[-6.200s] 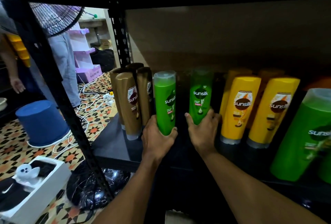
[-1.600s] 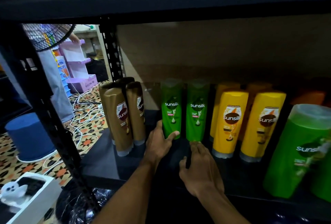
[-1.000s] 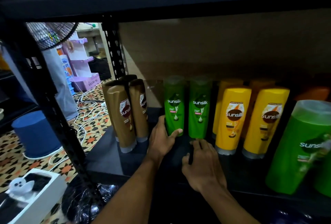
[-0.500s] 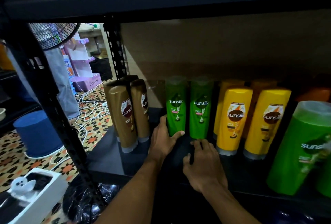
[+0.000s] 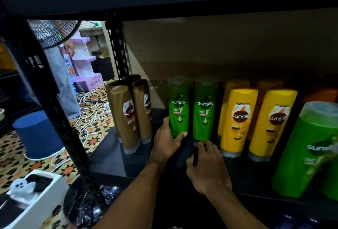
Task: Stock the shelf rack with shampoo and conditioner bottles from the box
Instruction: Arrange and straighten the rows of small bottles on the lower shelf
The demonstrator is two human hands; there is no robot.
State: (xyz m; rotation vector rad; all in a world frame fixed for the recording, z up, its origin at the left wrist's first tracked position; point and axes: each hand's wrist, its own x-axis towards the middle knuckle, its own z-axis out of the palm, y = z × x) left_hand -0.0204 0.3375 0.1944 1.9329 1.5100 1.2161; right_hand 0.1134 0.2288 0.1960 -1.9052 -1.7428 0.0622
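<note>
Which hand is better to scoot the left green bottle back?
Left. The left hand grips the left green bottle low down; the right hand rests open on the shelf, holding nothing.

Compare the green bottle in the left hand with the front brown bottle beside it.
The green bottle is bright green; the brown bottle is metallic brown. The left hand has its grip round the green bottle's base, while the brown bottle stands untouched. The brown bottle stands on a grey cap at its bottom; the green bottle's paler cap is on top. Both carry the Sunsilk logo and stand on the same shelf.
</note>
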